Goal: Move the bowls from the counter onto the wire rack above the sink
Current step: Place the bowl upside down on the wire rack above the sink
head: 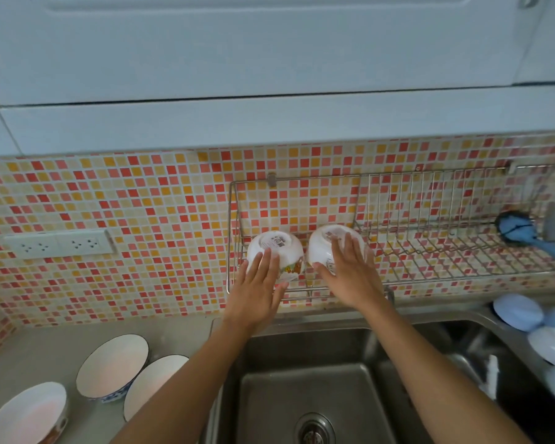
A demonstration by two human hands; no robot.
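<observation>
White wall cupboards (pixel 237 52) hang above the wire rack (pixel 398 251), and behind the rack runs a mosaic backsplash (pixel 141 203) of red, orange and cream tiles. Below the rack sits the steel sink (pixel 302 379), its drain (pixel 314 427) showing at the bottom. To the lower left of the rack lies the grey worktop (pixel 45 341), carrying three upright bowls: a blue-patterned bowl (pixel 113 366), a second bowl (pixel 154 384) just beside it and partly hidden by the person's left forearm, and a third bowl (pixel 24 415) nearest the edge of view. Inside the rack's left end two white bowls stand upside down, side by side: the left inverted bowl (pixel 274 251) and the right inverted bowl (pixel 330 245). The left hand (pixel 260 283) rests on the left one with fingers straight and spread; the right hand (pixel 350 270) lies likewise on the right one, flat, not curled round it. At the rack's right end lies a blue dish brush (pixel 526 232). Below that end, pale blue and white lids (pixel 519 312) are stacked by the sink. Left of the rack, a white double socket (pixel 60 243) is set in the tiles.
</observation>
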